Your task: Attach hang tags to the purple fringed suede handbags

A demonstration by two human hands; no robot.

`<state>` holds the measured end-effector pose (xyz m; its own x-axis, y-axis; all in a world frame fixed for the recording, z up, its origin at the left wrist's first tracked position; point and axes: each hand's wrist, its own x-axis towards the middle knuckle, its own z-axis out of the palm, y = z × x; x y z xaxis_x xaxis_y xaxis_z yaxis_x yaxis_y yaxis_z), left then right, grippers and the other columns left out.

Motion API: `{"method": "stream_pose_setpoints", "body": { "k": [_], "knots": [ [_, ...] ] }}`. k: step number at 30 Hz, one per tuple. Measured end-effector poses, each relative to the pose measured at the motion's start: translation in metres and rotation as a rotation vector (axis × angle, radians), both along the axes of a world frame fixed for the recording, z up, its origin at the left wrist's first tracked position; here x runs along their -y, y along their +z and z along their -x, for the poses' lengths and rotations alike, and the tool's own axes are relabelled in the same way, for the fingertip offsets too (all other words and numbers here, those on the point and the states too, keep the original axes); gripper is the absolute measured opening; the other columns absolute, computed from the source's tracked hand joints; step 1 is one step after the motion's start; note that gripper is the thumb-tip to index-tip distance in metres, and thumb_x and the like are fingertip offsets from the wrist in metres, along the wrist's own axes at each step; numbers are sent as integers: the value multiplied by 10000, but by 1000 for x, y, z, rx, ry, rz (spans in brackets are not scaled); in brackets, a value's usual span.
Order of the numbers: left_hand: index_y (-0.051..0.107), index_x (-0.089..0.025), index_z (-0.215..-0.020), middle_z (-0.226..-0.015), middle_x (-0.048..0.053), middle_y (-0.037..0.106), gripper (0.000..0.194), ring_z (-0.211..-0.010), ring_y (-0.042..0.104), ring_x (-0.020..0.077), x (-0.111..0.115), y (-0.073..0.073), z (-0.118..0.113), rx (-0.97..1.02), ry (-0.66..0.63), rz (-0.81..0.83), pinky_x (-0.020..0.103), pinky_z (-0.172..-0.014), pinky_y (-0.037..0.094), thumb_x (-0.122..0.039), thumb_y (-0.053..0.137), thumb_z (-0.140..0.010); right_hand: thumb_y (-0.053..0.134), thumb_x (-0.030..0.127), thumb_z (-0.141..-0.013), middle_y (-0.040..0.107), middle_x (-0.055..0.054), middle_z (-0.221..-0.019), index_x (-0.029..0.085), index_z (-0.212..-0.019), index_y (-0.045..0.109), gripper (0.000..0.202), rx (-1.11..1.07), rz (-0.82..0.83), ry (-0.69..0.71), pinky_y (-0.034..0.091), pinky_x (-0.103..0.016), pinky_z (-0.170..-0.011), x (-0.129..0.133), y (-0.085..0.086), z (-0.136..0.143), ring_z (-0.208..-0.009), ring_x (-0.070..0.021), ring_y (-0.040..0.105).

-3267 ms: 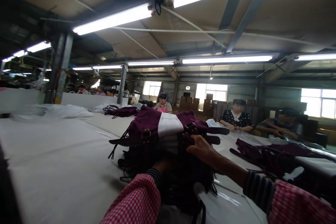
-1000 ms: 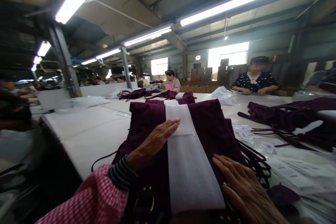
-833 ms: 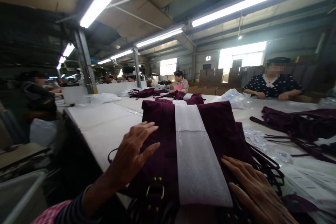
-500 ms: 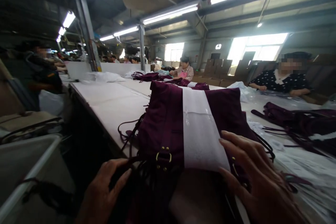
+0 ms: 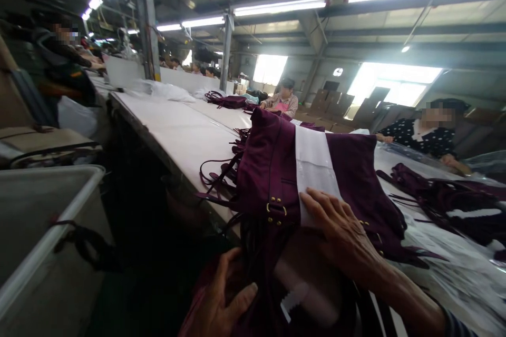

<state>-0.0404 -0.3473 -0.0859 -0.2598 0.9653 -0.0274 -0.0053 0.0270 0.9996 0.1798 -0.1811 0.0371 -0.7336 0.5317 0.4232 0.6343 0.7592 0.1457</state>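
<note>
A maroon handbag [image 5: 264,168] with gold buckles leans over the near edge of the long table, a white paper band [image 5: 314,152] wrapped around its middle. My right hand [image 5: 340,226] lies flat across the lower part of that band, fingers stretched out. Lower down, my left hand [image 5: 223,297] curls around the dark hanging straps and lower part of the handbag, with thumb and forefinger showing and the other fingers hidden. Below the band, a dim brownish panel and a small white tag [image 5: 286,310] show in shadow between my hands.
The white-topped table [image 5: 169,126] runs away to the back left. More maroon bags [image 5: 427,189] and clear plastic bags [image 5: 446,263] lie at right. A pale bin [image 5: 79,210] stands at lower left. Co-workers are at the table's far side [image 5: 419,131], further back, and at left.
My right hand has moved up and left onto the paper band and flattened there. The left hand has shifted right and lower beside the bag. The view has turned slightly left.
</note>
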Motion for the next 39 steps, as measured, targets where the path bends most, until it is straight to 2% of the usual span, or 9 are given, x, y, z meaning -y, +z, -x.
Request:
{"method": "stream_pose_setpoints", "body": {
  "k": [6,10,14,18,22,28,31,36,39],
  "knots": [
    [374,-246,-1425,-1463,128,517,646,-1335,517,298,-7,7,14,-77,92,-30,437,-1010,527,-565,557,-894,572,300,-947,650,-68,-1252,267,-1153,667,229,-418,332,-18,479,-403,-986,49,5,-18,-1141,-261,598],
    [585,-236,-1232,-1328,114,603,420,-1266,553,309,-16,15,20,-375,124,-144,529,-1071,463,-514,545,-921,666,440,-875,678,-91,-1236,234,-1254,647,432,-577,961,-104,529,-390,-901,71,-17,0,-1097,-295,639],
    [627,-249,-1210,-1215,102,657,325,-1174,605,281,-19,22,19,-618,104,-310,481,-992,536,-421,550,-945,722,425,-818,696,-107,-1208,161,-1247,652,508,-862,1293,9,487,-422,-989,76,-22,51,-1154,-314,617],
    [601,-274,-1286,-1310,93,630,375,-1210,607,255,-15,16,15,-684,2,-400,398,-991,557,-386,597,-928,789,451,-723,748,-85,-1003,153,-1049,706,450,-1058,1332,-210,526,-369,-873,83,-17,93,-1005,-295,675],
    [565,-260,-1343,-1394,107,582,493,-1252,579,267,-13,-1,5,-683,50,-506,392,-1009,546,-331,675,-867,801,384,-674,745,-67,-935,174,-974,701,381,-1093,1264,-315,539,-334,-803,87,-20,104,-919,-263,692],
    [678,-239,-1140,-1214,84,701,254,-1088,658,235,-7,4,22,-591,4,-578,342,-922,566,-320,651,-900,776,293,-618,626,24,-669,217,-801,621,252,-1287,1270,-392,521,-299,-566,71,-24,105,-621,-195,627],
    [696,-240,-1055,-984,37,753,181,-928,690,188,1,15,43,-489,-59,-494,268,-836,559,-323,590,-934,755,256,-611,589,36,-617,223,-749,610,203,-1354,1275,-362,462,-262,-476,60,5,102,-516,-152,553],
    [706,-269,-1012,-1005,24,732,241,-951,680,194,10,30,59,-288,23,-287,256,-862,535,-407,518,-953,792,260,-613,529,6,-543,186,-667,660,161,-1214,1324,-235,371,-227,-390,46,66,84,-451,-110,446],
    [709,-272,-1046,-1062,28,728,243,-993,671,208,4,39,58,-250,21,-259,270,-891,529,-405,533,-944,815,333,-669,464,21,-499,173,-619,620,257,-1141,1429,-247,337,-200,-376,44,77,79,-435,-87,402]
  ]
}}
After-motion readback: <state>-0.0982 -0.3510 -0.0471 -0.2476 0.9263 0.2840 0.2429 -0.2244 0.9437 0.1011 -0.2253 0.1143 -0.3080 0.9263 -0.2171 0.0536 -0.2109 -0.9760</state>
